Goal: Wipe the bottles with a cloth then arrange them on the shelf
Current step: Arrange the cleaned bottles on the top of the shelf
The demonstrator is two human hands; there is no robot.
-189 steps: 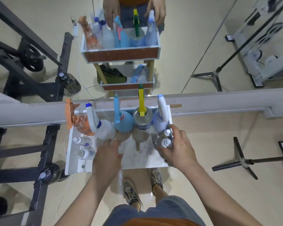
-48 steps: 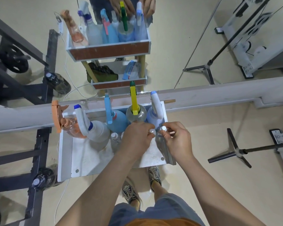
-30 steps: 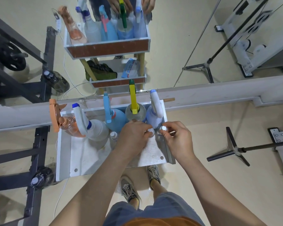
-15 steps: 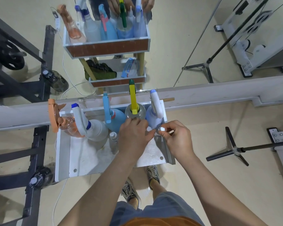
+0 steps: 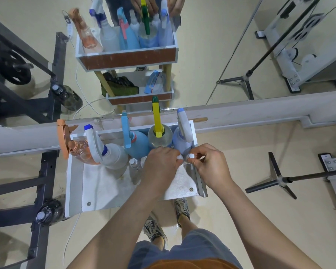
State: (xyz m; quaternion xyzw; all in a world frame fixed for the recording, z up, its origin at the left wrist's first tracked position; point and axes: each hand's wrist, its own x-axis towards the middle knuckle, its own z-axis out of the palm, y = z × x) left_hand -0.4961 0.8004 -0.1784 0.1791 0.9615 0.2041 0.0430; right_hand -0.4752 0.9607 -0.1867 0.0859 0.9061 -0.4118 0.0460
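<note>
A white shelf tray stands against a mirror. Along its back stand spray bottles: an orange one, a white one with a blue collar, a blue one, a clear one with a yellow trigger and a pale blue one. In front of them stand small white-capped bottles. My left hand has its fingers curled over one small bottle, mostly hidden, at the tray's right. My right hand pinches the white cap of another small bottle beside the right rim. Two more small bottles stand left of my left hand.
The mirror behind the tray reflects the shelf unit, the bottles and my hands. A dark metal rack with a water bottle stands at the left. A black stand base lies on the floor at the right.
Since 6.3 s ago the two small bottles at the tray's left front are gone from there. My left hand has moved right to join my right hand on the small bottles.
</note>
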